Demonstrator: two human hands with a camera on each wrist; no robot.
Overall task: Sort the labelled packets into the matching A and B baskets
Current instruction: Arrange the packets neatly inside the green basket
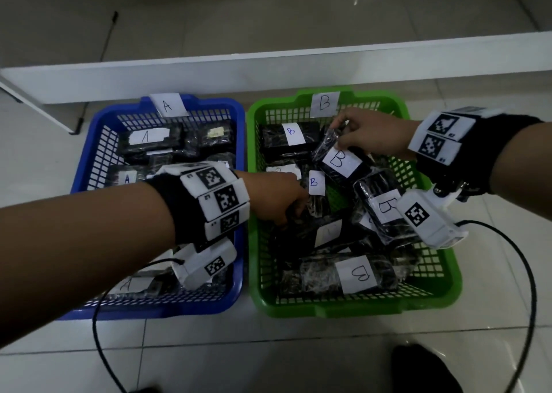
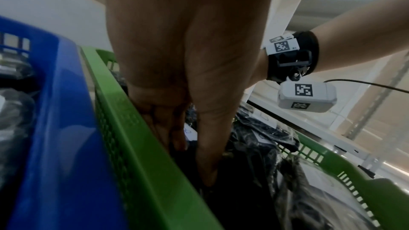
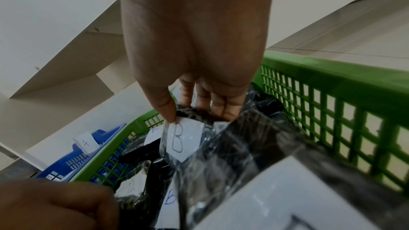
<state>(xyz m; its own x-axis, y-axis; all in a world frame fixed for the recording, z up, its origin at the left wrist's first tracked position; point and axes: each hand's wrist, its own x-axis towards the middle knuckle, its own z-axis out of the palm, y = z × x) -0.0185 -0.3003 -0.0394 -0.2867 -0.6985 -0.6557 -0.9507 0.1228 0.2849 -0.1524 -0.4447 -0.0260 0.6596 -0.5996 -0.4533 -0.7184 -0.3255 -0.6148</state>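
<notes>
Left hand (image 1: pixel 276 197), reaching across the blue basket (image 1: pixel 89 159) into the green basket (image 1: pixel 442 291), fingers curled down onto a black packet (image 1: pixel 310 237) at that basket's near-left side; a closed grip cannot be confirmed. Farther away, right hand (image 1: pixel 367 132) pinches the top edge of a packet marked B (image 1: pixel 340 161) between thumb and fingers, inside the green basket's far half. Beyond both hands, paper tags A (image 1: pixel 168 104) and B (image 1: pixel 324 104) stand on the far rims.

Two baskets (image 1: pixel 89 165) (image 1: pixel 442 276), two hands (image 1: pixel 277 195) (image 1: pixel 370 132), many labelled packets (image 1: pixel 343 159)
</notes>
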